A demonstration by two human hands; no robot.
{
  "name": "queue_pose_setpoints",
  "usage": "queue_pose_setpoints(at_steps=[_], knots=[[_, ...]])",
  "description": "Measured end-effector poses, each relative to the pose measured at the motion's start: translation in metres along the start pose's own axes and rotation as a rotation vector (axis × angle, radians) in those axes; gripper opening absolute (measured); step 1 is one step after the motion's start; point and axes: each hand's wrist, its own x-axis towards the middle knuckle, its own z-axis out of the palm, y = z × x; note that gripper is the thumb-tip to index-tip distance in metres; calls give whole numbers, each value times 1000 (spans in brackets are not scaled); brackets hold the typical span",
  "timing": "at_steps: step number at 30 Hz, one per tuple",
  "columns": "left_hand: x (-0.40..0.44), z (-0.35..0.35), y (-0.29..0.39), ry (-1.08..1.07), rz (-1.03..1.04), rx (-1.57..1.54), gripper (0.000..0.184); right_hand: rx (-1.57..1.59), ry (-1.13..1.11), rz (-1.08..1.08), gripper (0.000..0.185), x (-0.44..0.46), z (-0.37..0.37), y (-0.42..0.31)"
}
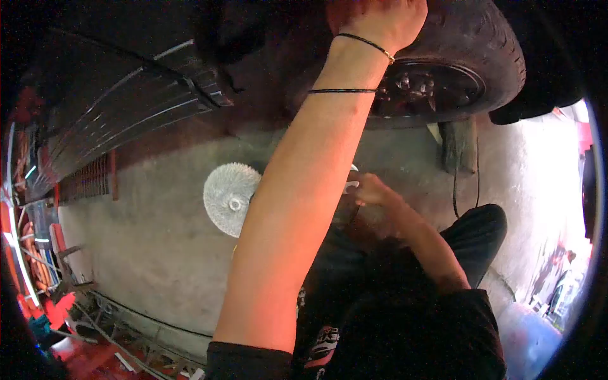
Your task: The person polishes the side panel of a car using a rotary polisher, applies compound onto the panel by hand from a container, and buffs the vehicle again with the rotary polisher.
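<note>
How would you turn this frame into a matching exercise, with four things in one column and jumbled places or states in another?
Things
1. Black rubber tire
2. Round, whitish, fuzzy-edged disc
3. Person's bare left hand
4. Person's bare right hand

Places or states
A. Partly hidden behind the left forearm
B. Has a pale, hooked piece beside it
C. Encircles a dark wheel
D. On the same arm as two thin black bands

Pairs: 1-C, 2-A, 3-D, 4-B
</note>
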Motion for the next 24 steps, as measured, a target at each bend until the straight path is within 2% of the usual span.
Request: queue_pose_setpoints(at_steps=[2,3,4,5,6,8,9,10,14,15,18,21,22,24], knots=[[1,0,-3,13,-11,-13,70,1405,-62,35,64,-26,-23,10],[3,0,0,19,-19,-40,70,1397,-43,28,64,-42,-37,8],[5,-4,4,37,-1,-60,70,1667,9,-4,67,-68,-63,-1],[7,-12,6,-72,-92,-130,71,1933,73,-54,70,-90,-83,-8],[9,-18,8,-182,-175,-203,72,1918,122,-84,70,-107,-97,-12],[-1,4,1,153,-44,-126,52,2204,159,-423,75,-140,-125,-20],[0,-5,4,-61,-138,-226,67,2258,184,-518,76,-160,-144,-24],[5,-18,16,-125,-238,-203,67,2283,226,-585,74,-179,-158,-27],[6,-17,15,-78,-113,-165,59,2127,367,-1015,68,-263,-234,-13],[4,-12,5,-58,-33,-79,58,2066,414,-1097,68,-290,-257,-12],[4,-19,9,-44,29,-115,59,1903,609,-1316,69,-370,-321,-11],[6,-18,2,-31,42,-62,61,1636,974,-1472,62,-436,-400,15],[9,-17,-1,-48,-99,-159,63,1562,1112,-1467,59,-458,-425,27],[11,-12,-1,-23,-325,-327,68,1478,1201,-1526,51,-496,-475,63]])
